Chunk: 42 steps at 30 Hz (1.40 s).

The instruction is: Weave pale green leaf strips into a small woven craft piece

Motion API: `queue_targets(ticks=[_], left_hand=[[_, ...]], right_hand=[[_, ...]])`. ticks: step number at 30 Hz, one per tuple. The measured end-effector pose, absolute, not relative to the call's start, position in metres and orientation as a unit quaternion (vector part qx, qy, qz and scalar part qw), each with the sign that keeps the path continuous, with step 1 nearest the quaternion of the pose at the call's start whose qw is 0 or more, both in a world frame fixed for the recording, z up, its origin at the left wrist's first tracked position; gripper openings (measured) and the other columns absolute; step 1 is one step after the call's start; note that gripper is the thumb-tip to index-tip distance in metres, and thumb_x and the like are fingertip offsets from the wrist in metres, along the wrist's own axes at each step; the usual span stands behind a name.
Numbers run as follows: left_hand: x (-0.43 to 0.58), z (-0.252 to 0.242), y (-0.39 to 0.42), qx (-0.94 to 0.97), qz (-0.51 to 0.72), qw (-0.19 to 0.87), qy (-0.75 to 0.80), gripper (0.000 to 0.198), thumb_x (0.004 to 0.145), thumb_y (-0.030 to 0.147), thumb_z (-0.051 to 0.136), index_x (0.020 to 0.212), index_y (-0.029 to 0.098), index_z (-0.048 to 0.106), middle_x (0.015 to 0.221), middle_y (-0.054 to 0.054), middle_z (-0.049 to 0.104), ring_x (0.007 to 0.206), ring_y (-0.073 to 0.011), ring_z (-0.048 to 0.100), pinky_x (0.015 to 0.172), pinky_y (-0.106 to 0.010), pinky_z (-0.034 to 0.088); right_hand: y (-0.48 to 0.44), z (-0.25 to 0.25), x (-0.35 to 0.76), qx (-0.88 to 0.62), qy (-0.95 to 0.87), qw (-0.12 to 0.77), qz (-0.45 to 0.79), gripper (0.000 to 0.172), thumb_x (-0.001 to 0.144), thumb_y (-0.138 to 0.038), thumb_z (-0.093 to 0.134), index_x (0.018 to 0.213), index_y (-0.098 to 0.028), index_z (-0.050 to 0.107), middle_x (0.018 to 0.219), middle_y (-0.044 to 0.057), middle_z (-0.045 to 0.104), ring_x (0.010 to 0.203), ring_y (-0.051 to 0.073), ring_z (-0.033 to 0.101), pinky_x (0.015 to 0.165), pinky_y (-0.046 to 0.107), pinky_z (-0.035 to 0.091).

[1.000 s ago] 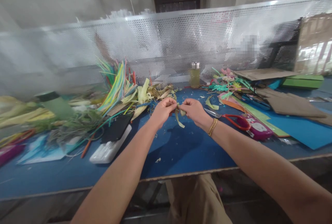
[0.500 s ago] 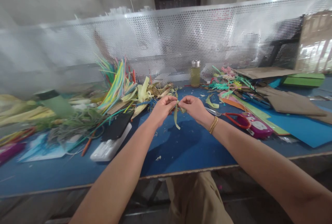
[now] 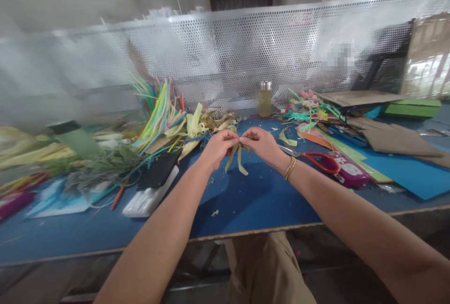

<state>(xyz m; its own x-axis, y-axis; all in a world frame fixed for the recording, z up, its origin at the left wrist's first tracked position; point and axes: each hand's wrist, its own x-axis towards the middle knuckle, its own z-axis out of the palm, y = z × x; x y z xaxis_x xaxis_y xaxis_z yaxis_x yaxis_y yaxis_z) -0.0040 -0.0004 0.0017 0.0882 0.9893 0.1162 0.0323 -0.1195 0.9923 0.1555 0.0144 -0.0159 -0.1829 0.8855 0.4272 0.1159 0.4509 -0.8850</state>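
- Near edge of the table (image 3: 246, 234): a bare blue top lies between it and my hands, with open room to lower both wrists.
- Left hand (image 3: 218, 147) and right hand (image 3: 263, 144): both are closed in a fingertip pinch on one pale green strip (image 3: 237, 159), held just above the tabletop with two loose tails hanging.
- Risk, as I judge it: the strip looks thin, and pulling the pinches apart hard could tear it or slip it free.
- Scissors (image 3: 305, 155): they lie just beside my right wrist, blades toward it. A sweep to the right could catch them.
- Black phone (image 3: 159, 172) and pile of coloured strips (image 3: 158, 111): they crowd the left side and could snag the tails.
- Bottle (image 3: 265, 99) and perforated screen (image 3: 246, 50): the bottle stands upright and the screen closes off the far edge.
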Motion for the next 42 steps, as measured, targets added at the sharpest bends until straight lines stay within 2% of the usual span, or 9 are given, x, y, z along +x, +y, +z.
queue_targets(ticks=[9, 15, 20, 24, 27, 30, 33, 36, 42], left_hand=[[-0.009, 0.009, 0.0, 0.471, 0.492, 0.579, 0.448, 0.02, 0.064, 0.017, 0.07, 0.074, 0.02, 0.053, 0.065, 0.002, 0.062, 0.061, -0.0151, 0.065, 0.059, -0.029, 0.054], [-0.018, 0.008, 0.008, 0.436, 0.559, 0.528, 0.468, 0.017, 0.067, 0.018, 0.068, 0.077, 0.018, 0.054, 0.071, 0.001, 0.063, 0.064, -0.0131, 0.067, 0.055, -0.023, 0.053], [-0.027, 0.01, 0.015, 0.396, 0.653, 0.437, 0.475, 0.012, 0.065, 0.017, 0.066, 0.073, 0.016, 0.056, 0.067, 0.001, 0.061, 0.058, -0.0087, 0.06, 0.047, -0.016, 0.042], [-0.03, 0.009, 0.019, 0.391, 0.69, 0.392, 0.467, 0.019, 0.063, 0.024, 0.071, 0.073, 0.017, 0.056, 0.067, 0.003, 0.059, 0.06, -0.0083, 0.057, 0.049, -0.017, 0.037], [-0.028, 0.004, 0.02, 0.423, 0.661, 0.381, 0.488, 0.03, 0.065, 0.04, 0.075, 0.076, 0.017, 0.059, 0.071, 0.002, 0.059, 0.062, -0.0095, 0.056, 0.052, -0.019, 0.038], [-0.022, 0.0, 0.016, 0.489, 0.566, 0.435, 0.5, 0.04, 0.068, 0.053, 0.073, 0.079, 0.016, 0.064, 0.074, -0.002, 0.062, 0.062, -0.0112, 0.056, 0.054, -0.022, 0.039], [-0.013, -0.003, 0.01, 0.586, 0.47, 0.49, 0.442, 0.042, 0.062, 0.042, 0.081, 0.092, 0.017, 0.069, 0.075, -0.001, 0.063, 0.063, -0.0113, 0.055, 0.058, -0.023, 0.039], [-0.006, -0.005, 0.006, 0.635, 0.471, 0.472, 0.39, 0.05, 0.059, 0.03, 0.084, 0.105, 0.019, 0.068, 0.073, 0.001, 0.062, 0.064, -0.0103, 0.053, 0.06, -0.023, 0.038], [-0.01, -0.004, 0.008, 0.632, 0.489, 0.435, 0.415, 0.035, 0.066, 0.03, 0.078, 0.098, 0.017, 0.07, 0.068, 0.001, 0.06, 0.062, -0.0104, 0.054, 0.054, -0.022, 0.034]], right_hand=[[0.01, -0.007, 0.157, -0.406, -0.677, 0.484, 0.378, 0.022, 0.076, -0.035, 0.06, 0.063, -0.019, 0.052, 0.057, -0.005, 0.046, 0.053, 0.009, 0.037, 0.053, 0.025, 0.03], [0.012, -0.006, 0.16, -0.429, -0.68, 0.458, 0.379, 0.022, 0.078, -0.03, 0.058, 0.061, -0.019, 0.05, 0.059, -0.003, 0.049, 0.055, 0.009, 0.041, 0.054, 0.025, 0.032], [0.007, -0.002, 0.159, -0.451, -0.681, 0.428, 0.386, 0.024, 0.08, -0.03, 0.058, 0.061, -0.019, 0.05, 0.055, -0.004, 0.048, 0.051, 0.009, 0.04, 0.051, 0.025, 0.03], [0.007, -0.003, 0.158, -0.434, -0.688, 0.428, 0.394, 0.026, 0.083, -0.03, 0.057, 0.061, -0.019, 0.05, 0.056, -0.003, 0.049, 0.052, 0.008, 0.04, 0.051, 0.024, 0.03], [0.012, -0.007, 0.159, -0.438, -0.665, 0.45, 0.405, 0.024, 0.083, -0.032, 0.059, 0.064, -0.019, 0.052, 0.057, -0.004, 0.048, 0.052, 0.008, 0.039, 0.05, 0.024, 0.029], [0.017, -0.011, 0.16, -0.421, -0.622, 0.494, 0.437, 0.022, 0.081, -0.035, 0.062, 0.07, -0.019, 0.054, 0.058, -0.005, 0.048, 0.051, 0.008, 0.038, 0.049, 0.024, 0.029], [0.017, -0.012, 0.159, -0.384, -0.602, 0.514, 0.476, 0.023, 0.078, -0.037, 0.067, 0.072, -0.019, 0.055, 0.058, -0.006, 0.049, 0.05, 0.007, 0.038, 0.049, 0.023, 0.029], [0.017, -0.011, 0.159, -0.364, -0.621, 0.491, 0.491, 0.025, 0.078, -0.04, 0.066, 0.07, -0.018, 0.057, 0.056, -0.005, 0.051, 0.049, 0.007, 0.039, 0.049, 0.023, 0.031], [0.023, -0.012, 0.167, -0.352, -0.716, 0.486, 0.355, 0.012, 0.075, -0.023, 0.068, 0.085, -0.018, 0.067, 0.079, 0.002, 0.069, 0.07, 0.013, 0.06, 0.068, 0.026, 0.045]])
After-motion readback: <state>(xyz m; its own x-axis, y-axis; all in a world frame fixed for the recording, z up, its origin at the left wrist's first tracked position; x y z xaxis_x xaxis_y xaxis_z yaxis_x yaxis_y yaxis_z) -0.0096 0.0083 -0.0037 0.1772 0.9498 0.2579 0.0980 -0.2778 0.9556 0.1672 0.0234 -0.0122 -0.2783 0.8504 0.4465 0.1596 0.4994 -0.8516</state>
